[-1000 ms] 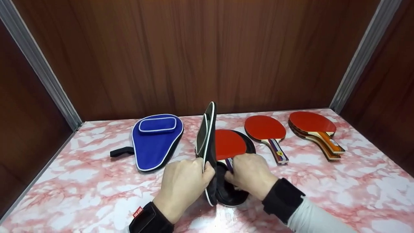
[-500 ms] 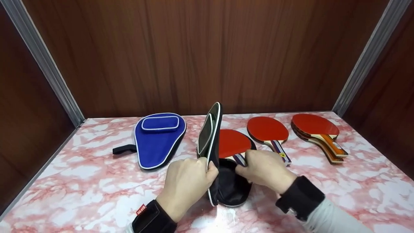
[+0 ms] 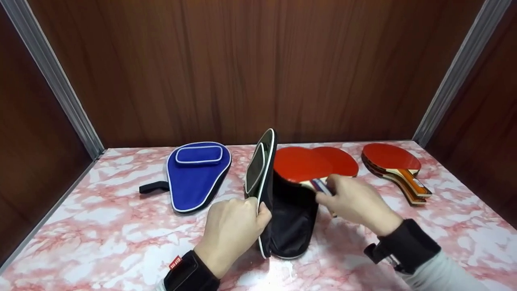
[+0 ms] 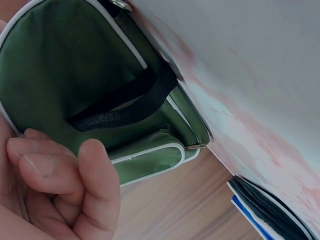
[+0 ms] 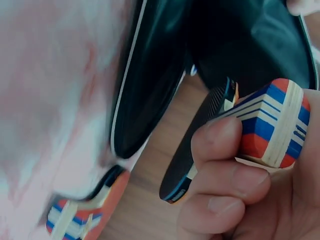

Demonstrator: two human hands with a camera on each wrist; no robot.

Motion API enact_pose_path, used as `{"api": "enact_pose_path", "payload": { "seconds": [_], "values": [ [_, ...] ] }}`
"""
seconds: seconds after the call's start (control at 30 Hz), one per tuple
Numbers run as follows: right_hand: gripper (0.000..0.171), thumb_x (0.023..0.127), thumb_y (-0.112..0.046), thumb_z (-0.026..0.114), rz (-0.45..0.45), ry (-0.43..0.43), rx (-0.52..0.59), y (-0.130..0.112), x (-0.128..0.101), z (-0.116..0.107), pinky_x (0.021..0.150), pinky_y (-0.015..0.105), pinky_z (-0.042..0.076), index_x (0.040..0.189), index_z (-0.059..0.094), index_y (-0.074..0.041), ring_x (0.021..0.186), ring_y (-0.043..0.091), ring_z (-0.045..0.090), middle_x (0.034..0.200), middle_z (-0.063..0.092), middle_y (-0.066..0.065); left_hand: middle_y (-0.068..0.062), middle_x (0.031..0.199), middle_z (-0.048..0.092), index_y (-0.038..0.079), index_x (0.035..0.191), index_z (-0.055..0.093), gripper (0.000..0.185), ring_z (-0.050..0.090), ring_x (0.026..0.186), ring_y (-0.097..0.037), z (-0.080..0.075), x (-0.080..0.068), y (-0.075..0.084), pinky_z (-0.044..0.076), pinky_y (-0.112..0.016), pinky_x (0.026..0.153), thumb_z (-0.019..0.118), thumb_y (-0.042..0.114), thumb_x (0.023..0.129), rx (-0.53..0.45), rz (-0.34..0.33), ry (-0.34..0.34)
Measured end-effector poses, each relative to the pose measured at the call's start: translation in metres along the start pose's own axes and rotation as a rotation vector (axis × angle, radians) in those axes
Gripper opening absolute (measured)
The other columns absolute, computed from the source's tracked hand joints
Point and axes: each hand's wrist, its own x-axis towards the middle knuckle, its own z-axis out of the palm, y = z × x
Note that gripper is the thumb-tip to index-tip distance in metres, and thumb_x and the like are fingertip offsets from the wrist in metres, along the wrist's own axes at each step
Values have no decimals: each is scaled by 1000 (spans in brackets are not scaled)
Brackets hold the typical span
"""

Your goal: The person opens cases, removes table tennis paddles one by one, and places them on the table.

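Head view: the left hand [image 3: 231, 230] pinches the raised flap of the dark green, white-piped paddle case [image 3: 282, 210], holding it upright and open on the pink marbled tabletop [image 3: 101, 238]. The right hand [image 3: 357, 204] curls tightly round the striped wooden handle of a red-faced table tennis paddle [image 3: 301, 165], lifted just above the case's lower half (right wrist view confirms the grip). A blue zipped paddle case [image 3: 196, 173] lies left; stacked red paddles [image 3: 394, 163] lie right.
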Motion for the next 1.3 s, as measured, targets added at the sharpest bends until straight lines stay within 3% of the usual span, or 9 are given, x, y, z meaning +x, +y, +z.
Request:
{"api": "enact_pose_path", "payload": {
  "seconds": [0.23,0.67,1.3],
  "values": [
    [30,101,-40,67,53,53,-33,28,18,-6,59,40,42,91,67,-12,64,24,58,74,64,2,-7,51,59,17,56,52,39,55,41,-29,2,-3,0,36,-43,39,75,21,87,4,9,21],
    [43,103,-46,65,201,-32,-81,75,37,-10,63,44,45,97,66,-4,73,31,60,81,61,10,-7,51,59,17,57,52,39,56,41,-28,1,0,1,36,-43,40,74,22,88,-3,3,-3],
    [41,104,-46,64,185,-53,-130,89,47,4,68,47,43,93,64,-6,73,33,59,79,58,10,-6,49,57,16,56,51,40,55,41,-29,2,-2,-1,35,-42,39,74,22,89,1,2,1]
  ]
}}
